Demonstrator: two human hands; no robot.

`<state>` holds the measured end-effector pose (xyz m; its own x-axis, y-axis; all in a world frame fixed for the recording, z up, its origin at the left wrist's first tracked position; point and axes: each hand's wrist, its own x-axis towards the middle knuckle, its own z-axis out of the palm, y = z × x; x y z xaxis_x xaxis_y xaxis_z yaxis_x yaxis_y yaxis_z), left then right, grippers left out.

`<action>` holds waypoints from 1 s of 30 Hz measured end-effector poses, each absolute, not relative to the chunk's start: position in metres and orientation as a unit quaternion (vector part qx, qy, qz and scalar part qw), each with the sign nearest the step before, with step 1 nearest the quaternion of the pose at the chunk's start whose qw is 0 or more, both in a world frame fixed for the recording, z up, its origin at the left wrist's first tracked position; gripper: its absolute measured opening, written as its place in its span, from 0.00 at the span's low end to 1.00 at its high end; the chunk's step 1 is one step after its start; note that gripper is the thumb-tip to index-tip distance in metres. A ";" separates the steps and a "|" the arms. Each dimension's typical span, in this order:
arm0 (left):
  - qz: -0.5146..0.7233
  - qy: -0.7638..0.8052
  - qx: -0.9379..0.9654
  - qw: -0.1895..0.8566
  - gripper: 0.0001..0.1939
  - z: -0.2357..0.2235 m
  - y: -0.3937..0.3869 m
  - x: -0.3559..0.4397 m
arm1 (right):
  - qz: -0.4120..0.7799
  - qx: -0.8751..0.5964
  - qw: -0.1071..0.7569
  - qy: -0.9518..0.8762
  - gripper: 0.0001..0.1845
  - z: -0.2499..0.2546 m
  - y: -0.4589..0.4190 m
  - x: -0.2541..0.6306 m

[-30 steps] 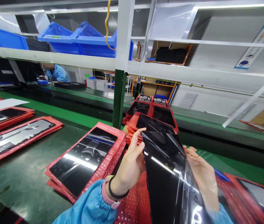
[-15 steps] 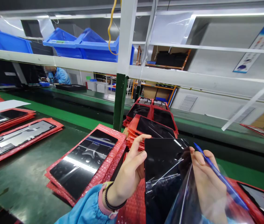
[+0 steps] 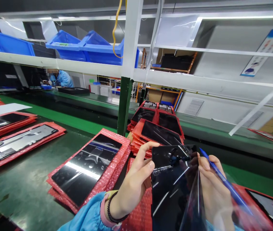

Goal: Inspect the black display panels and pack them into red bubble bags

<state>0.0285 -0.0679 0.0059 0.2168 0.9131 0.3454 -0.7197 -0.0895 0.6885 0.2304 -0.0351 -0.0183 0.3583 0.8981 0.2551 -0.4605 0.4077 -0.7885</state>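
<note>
The black panel (image 3: 166, 189) is between the two hands, its long axis running away from the wearer and its narrow top edge pointing toward the far stacks. Its glossy, flat face is turned up toward the camera; the near end runs out of view. The left hand (image 3: 135, 184) grasps the panel's left edge, with the index finger at the top corner and the thumb beside the face. The right hand (image 3: 215, 189), at the opposite edge, closes around a slim, smooth blue pen (image 3: 226, 183), which slants from upper left to lower right. Thin clear film (image 3: 195, 207), creased and shiny, lies over the right part of the panel and reaches the right fingertips.

A black beaded bracelet (image 3: 111, 208) circles the left wrist above a blue cloth sleeve (image 3: 85, 215). Below and beside the left hand is red bubble wrap (image 3: 138, 208). Left of that hand, a glossy screen (image 3: 87, 170) rests on pink-red bubble sleeves, its long axis slanting away to the right. Beyond the hands, more screens lie on a stack of red sleeves (image 3: 138, 131). Farther off are a green metal post (image 3: 124, 106), angular blue plastic bins (image 3: 98, 48) on a white shelf (image 3: 88, 64), and a person in blue (image 3: 64, 78).
</note>
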 end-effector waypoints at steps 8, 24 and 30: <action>0.601 0.141 0.334 0.712 0.17 0.006 -0.047 0.028 | 0.486 -0.430 0.722 -0.240 0.24 -0.018 -0.022 0.236; 0.616 0.202 0.328 0.687 0.19 -0.009 -0.027 0.032 | 0.497 -0.462 0.691 -0.249 0.22 -0.028 -0.001 0.245; 0.606 0.193 0.327 0.699 0.19 -0.007 -0.028 0.030 | 0.479 -0.461 0.698 -0.265 0.27 -0.023 -0.005 0.239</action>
<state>0.0296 -0.0284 -0.0070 0.1914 0.9734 0.1262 -0.7200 0.0518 0.6920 0.2387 -0.0049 -0.0235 0.4003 0.9136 -0.0709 -0.4246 0.1163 -0.8979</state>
